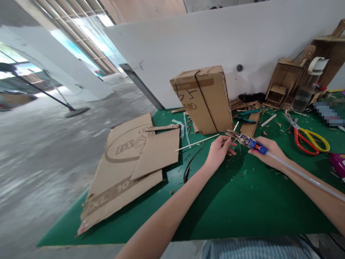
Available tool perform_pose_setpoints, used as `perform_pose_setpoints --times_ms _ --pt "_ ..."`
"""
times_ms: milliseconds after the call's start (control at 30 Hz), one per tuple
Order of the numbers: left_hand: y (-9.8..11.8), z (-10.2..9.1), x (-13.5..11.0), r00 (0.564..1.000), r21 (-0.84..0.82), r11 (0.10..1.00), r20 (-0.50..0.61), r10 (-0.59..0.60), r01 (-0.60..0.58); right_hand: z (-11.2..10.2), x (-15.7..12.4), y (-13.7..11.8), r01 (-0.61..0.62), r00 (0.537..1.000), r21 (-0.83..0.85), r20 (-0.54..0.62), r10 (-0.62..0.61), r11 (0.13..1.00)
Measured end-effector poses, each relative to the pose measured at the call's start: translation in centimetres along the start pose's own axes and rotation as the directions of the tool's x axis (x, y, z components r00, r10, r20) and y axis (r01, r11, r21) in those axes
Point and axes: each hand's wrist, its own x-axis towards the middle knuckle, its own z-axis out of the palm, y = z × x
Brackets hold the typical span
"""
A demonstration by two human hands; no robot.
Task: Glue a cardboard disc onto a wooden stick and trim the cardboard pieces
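My right hand (269,153) is closed round a blue glue gun (249,142), its crusted nozzle pointing left and a clear glue stick (302,174) trailing back along my forearm. My left hand (219,151) pinches a thin pale stick (199,142) near its right end; the stick lies leftward across the green mat (229,205). The stick's held end sits just below the gun's nozzle. An upright cardboard box (205,99) stands right behind both hands.
Flat cardboard sheets (129,165) lie on the mat's left part, hanging over its edge. Red-and-yellow scissors (309,140), green pliers (246,117), wood scraps, a cardboard model (287,82) and a clear bottle (307,86) are at the back right. A white wall runs behind.
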Motion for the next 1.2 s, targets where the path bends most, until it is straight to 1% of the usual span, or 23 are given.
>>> perform_pose_setpoints --times_ms 167,600,667,800,900,1067,1200 --pt "-0.19 -0.04 0.14 1.000 -0.010 1.000 -0.002 0.011 -0.011 -0.15 0.01 0.03 0.005 1.000 0.026 0.006 -0.005 1.000" --pt "-0.32 -0.08 0.19 1.000 -0.004 1.000 0.011 0.022 -0.022 -0.03 -0.02 0.21 -0.053 0.997 -0.061 0.058 0.056 0.997" --pt "-0.38 -0.11 0.24 1.000 -0.002 1.000 0.004 0.017 -0.017 0.03 -0.06 0.22 -0.043 0.998 -0.051 0.042 0.046 0.998" --pt "-0.52 -0.21 0.41 1.000 -0.011 1.000 -0.014 0.007 -0.007 0.21 -0.16 0.31 0.016 1.000 -0.051 -0.003 -0.016 0.999" --pt "-0.58 -0.26 0.51 1.000 -0.024 1.000 -0.021 -0.003 0.002 0.30 -0.20 0.41 0.043 0.999 -0.055 -0.004 -0.044 0.998" --pt "-0.59 -0.23 0.46 1.000 -0.028 1.000 -0.010 -0.001 0.001 0.18 -0.15 0.33 0.025 1.000 -0.051 0.005 -0.025 0.998" --pt "-0.62 -0.20 0.42 1.000 -0.026 1.000 -0.005 0.001 -0.001 0.02 0.00 0.23 -0.002 0.999 -0.109 0.033 0.005 0.994"
